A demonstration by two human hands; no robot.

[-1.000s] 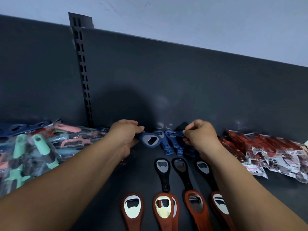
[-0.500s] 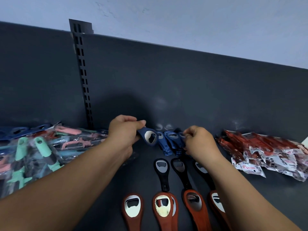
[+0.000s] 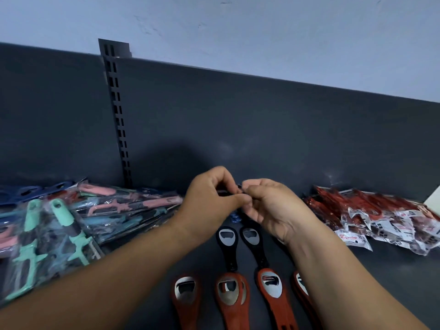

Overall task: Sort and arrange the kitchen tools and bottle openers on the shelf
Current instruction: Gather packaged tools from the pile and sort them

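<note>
Mid-sort at the dark metal shelf's (image 3: 385,277) back edge, my left hand (image 3: 209,198) and right hand (image 3: 273,206) pinch one thin dark piece (image 3: 235,190); next, align it with the black-handled bottle openers (image 3: 228,248).

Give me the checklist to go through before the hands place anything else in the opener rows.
1. Grip: left hand and right hand both pinch a small dark item between them: ok.
2. What that item is: fingers hide most of it: cannot tell.
3. Black openers: two lie side by side, heads toward the back: ok.
4. Red openers in front: the rightmost is half hidden by the right forearm: cannot tell.
5. Blue row behind the hands: only a blue bit shows: cannot tell.
6. Packaged tools on the left and red packets on the right lie off to the sides of the rows: ok.
</note>
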